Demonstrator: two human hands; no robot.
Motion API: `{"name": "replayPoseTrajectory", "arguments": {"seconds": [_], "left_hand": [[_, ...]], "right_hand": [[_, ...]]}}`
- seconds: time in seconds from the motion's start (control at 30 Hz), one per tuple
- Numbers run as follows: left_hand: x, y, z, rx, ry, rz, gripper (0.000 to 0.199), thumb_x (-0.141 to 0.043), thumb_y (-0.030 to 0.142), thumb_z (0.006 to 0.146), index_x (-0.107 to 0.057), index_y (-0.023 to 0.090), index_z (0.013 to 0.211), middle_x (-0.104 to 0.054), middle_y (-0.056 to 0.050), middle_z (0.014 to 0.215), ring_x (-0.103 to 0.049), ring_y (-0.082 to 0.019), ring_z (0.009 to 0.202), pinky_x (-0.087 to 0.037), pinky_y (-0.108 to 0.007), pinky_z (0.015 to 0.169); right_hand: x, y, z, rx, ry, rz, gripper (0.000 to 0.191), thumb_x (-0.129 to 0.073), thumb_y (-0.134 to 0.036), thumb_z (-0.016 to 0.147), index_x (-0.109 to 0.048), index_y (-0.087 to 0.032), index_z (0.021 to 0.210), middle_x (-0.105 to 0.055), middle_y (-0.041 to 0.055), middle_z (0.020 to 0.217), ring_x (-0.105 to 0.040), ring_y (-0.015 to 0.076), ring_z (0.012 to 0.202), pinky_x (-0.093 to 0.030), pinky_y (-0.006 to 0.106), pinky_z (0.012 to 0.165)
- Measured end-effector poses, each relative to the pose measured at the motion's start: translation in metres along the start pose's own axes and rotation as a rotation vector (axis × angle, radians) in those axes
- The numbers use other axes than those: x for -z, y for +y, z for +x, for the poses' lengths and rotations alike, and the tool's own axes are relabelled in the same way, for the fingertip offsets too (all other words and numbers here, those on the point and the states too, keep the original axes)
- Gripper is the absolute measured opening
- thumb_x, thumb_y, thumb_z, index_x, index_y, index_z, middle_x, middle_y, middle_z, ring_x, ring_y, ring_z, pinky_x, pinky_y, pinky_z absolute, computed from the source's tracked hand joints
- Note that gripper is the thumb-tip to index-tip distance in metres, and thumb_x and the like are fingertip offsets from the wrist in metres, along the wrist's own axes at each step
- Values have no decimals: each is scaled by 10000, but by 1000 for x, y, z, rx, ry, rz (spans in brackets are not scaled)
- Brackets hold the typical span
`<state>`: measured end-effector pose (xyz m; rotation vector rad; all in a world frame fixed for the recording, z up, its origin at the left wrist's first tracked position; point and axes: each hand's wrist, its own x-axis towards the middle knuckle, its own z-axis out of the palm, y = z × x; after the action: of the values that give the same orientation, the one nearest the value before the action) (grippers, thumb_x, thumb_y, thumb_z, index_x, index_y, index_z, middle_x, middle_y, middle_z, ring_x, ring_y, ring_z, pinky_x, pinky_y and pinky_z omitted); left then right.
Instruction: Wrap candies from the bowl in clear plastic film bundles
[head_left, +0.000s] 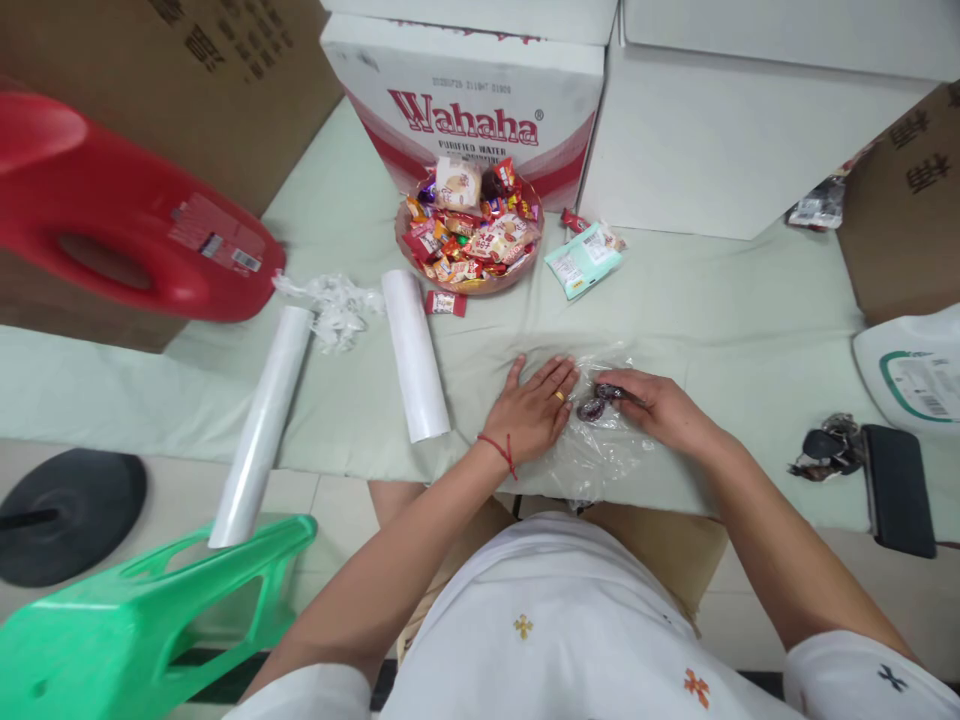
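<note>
My left hand (531,405) lies flat, fingers spread, on the left edge of a sheet of clear plastic film (611,455) on the cloth-covered table. Over the film's right part, my right hand (664,408) is closed, its thumb and fingers pinching a small dark, shiny wrapped piece (609,392). Another dark round piece (590,410) rests on the film just below and left of those fingertips. Whether the two pieces are joined, I cannot tell. The right hand's lower fingers are partly hidden.
Beyond my hands stands a bowl of wrapped snacks (525,262), with a mint-green packet (585,262) beside it. Two white rolls (416,355) and crumpled plastic (341,310) lie left. A red jug (225,250) is far left; keys (829,447) and a phone (898,490) lie right. Boxes (465,90) line the back.
</note>
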<state>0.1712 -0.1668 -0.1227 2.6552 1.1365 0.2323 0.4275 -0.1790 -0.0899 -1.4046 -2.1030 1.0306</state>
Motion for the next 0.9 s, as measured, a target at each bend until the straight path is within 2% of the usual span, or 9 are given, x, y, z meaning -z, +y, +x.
{"name": "replayPoseTrajectory", "arguments": {"seconds": [0.17,0.3,0.37,0.47,0.57,0.67,0.73,0.8,0.9], "left_hand": [[0,-1,0,0,-6,6,545,-265,348,1104,-392,182,1608,-368,-86,1690,-308,-225,1587,-87,-623,1312],[0,-1,0,0,-15,5,539,-276,338,1102,-395,184,1605,-364,-83,1691,-305,-223,1588,-80,-622,1312],[0,-1,0,-1,-13,-1,537,-269,337,1105,-399,177,1601,-359,-86,1693,-299,-221,1591,-71,-620,1313],[1,-1,-1,-3,-4,-11,533,-268,340,1107,-401,179,1598,-360,-85,1693,-304,-220,1588,-76,-619,1313],[2,0,-1,-2,0,-21,530,-271,337,1107,-398,186,1599,-366,-79,1692,-313,-217,1584,-88,-620,1312],[2,0,-1,-4,8,-26,531,-279,335,1105,-391,185,1602,-362,-73,1694,-309,-215,1584,-102,-622,1311],[2,0,-1,-4,12,-27,532,-283,338,1104,-393,184,1602,-365,-73,1693,-309,-219,1585,-119,-624,1309],[2,-1,-1,-4,13,-29,533,-279,342,1105,-404,179,1597,-377,-78,1687,-315,-226,1582,-135,-628,1306],[2,-1,-2,-3,9,-43,535,-272,347,1107,-412,174,1593,-381,-81,1686,-317,-228,1580,-145,-636,1302]], "right_hand": [[8,-1,8,93,-115,-46,451,-522,-200,944,-694,-326,1341,-730,27,1346,-690,233,1263,-540,416,1109],[8,0,9,108,-133,-62,462,-540,-201,937,-687,-308,1362,-721,46,1365,-678,245,1285,-536,423,1115],[16,-2,9,109,-151,-62,495,-553,-196,932,-662,-308,1402,-695,49,1409,-657,254,1315,-515,445,1140],[42,-13,22,113,-121,-47,467,-583,-228,927,-682,-320,1374,-703,34,1396,-680,254,1274,-517,449,1133],[67,-34,62,86,70,-75,314,-592,-299,943,-762,-276,1206,-797,39,1151,-755,242,1050,-592,400,970],[70,-61,126,135,211,-219,248,-587,-329,957,-779,-219,1070,-794,59,1025,-730,248,948,-570,386,891],[58,-77,172,223,196,-327,285,-570,-324,967,-752,-189,1140,-772,93,1108,-699,277,1012,-536,416,931],[40,-90,213,255,120,-478,370,-605,-348,950,-702,-158,1252,-735,150,1214,-653,330,1113,-498,457,977],[19,-98,258,161,-44,-674,481,-713,-367,874,-666,-119,1283,-708,207,1227,-624,378,1135,-481,478,960]]}}
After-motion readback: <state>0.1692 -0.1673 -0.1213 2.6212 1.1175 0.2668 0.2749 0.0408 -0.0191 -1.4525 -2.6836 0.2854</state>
